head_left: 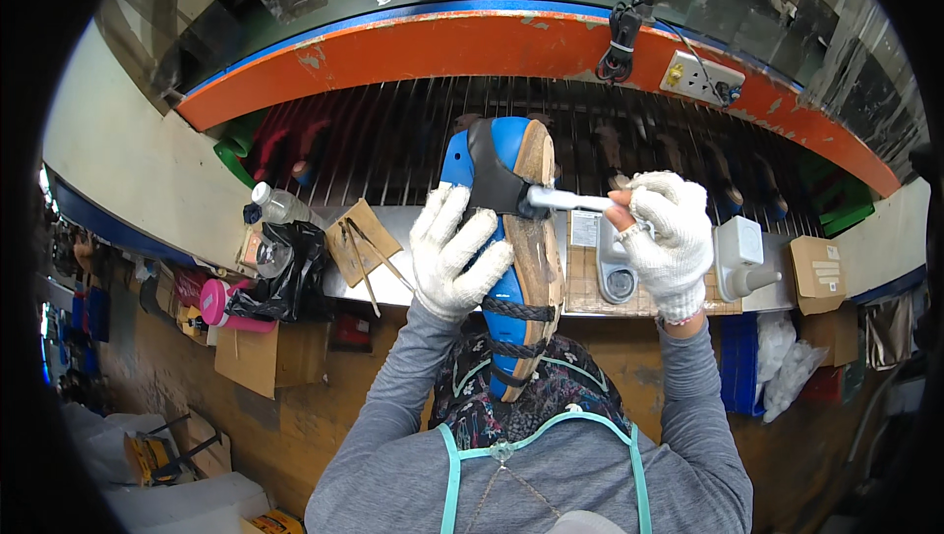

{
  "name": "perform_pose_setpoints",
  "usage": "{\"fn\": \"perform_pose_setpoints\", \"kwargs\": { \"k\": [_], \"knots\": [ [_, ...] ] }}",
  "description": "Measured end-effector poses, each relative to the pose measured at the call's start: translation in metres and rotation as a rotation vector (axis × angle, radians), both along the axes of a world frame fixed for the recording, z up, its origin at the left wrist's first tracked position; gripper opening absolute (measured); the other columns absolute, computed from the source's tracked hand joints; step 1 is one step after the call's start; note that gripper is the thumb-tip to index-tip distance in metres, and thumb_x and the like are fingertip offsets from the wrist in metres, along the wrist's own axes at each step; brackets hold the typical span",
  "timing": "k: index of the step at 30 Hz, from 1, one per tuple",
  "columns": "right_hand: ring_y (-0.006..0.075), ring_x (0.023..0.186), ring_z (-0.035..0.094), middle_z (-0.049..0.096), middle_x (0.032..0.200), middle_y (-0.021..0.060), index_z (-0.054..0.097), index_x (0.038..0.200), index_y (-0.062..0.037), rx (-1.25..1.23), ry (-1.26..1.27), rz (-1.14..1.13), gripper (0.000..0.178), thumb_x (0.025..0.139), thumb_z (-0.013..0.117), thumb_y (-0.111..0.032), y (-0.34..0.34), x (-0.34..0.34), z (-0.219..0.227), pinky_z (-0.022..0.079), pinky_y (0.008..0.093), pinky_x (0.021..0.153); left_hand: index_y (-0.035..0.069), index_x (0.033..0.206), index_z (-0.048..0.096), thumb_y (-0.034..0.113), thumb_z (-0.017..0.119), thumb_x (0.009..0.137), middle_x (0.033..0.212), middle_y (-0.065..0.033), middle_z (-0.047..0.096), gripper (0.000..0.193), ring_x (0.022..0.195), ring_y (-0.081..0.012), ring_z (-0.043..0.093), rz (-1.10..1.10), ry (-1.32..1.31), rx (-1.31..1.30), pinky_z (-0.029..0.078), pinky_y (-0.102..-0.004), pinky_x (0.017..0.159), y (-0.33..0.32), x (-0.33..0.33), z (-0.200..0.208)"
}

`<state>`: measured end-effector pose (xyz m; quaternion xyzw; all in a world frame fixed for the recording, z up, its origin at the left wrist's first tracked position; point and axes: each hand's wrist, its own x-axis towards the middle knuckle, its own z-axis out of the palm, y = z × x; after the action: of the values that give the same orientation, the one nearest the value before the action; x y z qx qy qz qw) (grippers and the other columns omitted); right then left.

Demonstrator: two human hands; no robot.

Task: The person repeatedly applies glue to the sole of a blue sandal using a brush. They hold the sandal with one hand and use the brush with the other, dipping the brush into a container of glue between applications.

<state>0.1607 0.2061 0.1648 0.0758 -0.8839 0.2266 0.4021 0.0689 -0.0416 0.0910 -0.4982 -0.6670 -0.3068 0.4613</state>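
Note:
A sandal with black straps (489, 175) is stretched over a blue shoe last (504, 283), toe pointing away and heel end near my lap. It is tipped on its side, so its worn brown sole (537, 264) faces right. My left hand (456, 254), in a white knit glove, grips the last from the left, its fingers across the blue side. Pinched in my gloved right hand (669, 234) is a brush with a pale handle (572, 200). The brush's tip touches the black strap beside the sole edge. Its bristles are mostly hidden.
A grey pot (618, 283) and a white bottle with a nozzle (739, 259) stand right on the bench. Pointed tools (362, 254) lie on cardboard at left, near a black plastic bag (300, 273). Beyond runs a rack of metal bars (393, 136) holding other shoes.

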Motion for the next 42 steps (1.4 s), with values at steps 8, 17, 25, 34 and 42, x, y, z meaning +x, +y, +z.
{"fn": "perform_pose_setpoints", "kwargs": {
  "k": [8,17,25,34,42],
  "knots": [
    [0.0238,0.093,0.059,0.069,0.097,0.0073,0.078,0.094,-0.0081,0.069,0.131,-0.032,0.023,0.072,0.085,-0.009,-0.005,0.000,0.002,0.047,0.0341,0.079,0.018,0.102,0.064,0.014,0.075,0.065,0.119,-0.0126,0.060,0.040,0.120,-0.0431,0.057,0.009,0.032,0.018,0.049,-0.0667,0.094,0.003,-0.001,0.005],
    [0.0231,0.086,0.058,0.070,0.092,0.0055,0.077,0.088,-0.0104,0.048,-0.006,0.093,0.022,0.067,0.085,-0.014,0.007,0.008,0.005,0.043,0.0348,0.076,0.017,0.101,0.064,0.012,0.076,0.065,0.118,-0.0132,0.061,0.038,0.119,-0.0432,0.058,-0.017,0.032,0.039,0.050,-0.0665,0.092,0.007,-0.005,0.006],
    [0.0209,0.081,0.060,0.069,0.091,0.0036,0.076,0.090,-0.0117,0.234,0.134,-0.023,0.023,0.070,0.085,-0.016,0.001,0.017,0.014,0.038,0.0355,0.078,0.020,0.099,0.066,0.014,0.077,0.063,0.118,-0.0115,0.063,0.038,0.121,-0.0426,0.058,0.027,0.054,0.018,0.047,-0.0663,0.098,0.008,-0.002,0.006],
    [0.0211,0.084,0.060,0.070,0.091,0.0037,0.077,0.090,-0.0121,0.132,0.111,0.058,0.024,0.067,0.085,-0.015,0.004,0.010,0.008,0.040,0.0349,0.077,0.016,0.098,0.066,0.012,0.075,0.068,0.121,-0.0128,0.062,0.032,0.125,-0.0425,0.055,0.025,0.082,0.068,0.047,-0.0663,0.098,0.010,-0.008,0.011],
    [0.0222,0.089,0.057,0.069,0.096,0.0046,0.077,0.086,-0.0116,-0.090,-0.090,0.134,0.020,0.068,0.083,-0.010,0.009,0.017,-0.011,0.043,0.0352,0.077,0.015,0.105,0.064,0.016,0.071,0.078,0.124,-0.0138,0.061,0.027,0.129,-0.0420,0.053,0.081,0.068,0.103,0.043,-0.0674,0.102,0.007,-0.012,0.007]
  ]
}}
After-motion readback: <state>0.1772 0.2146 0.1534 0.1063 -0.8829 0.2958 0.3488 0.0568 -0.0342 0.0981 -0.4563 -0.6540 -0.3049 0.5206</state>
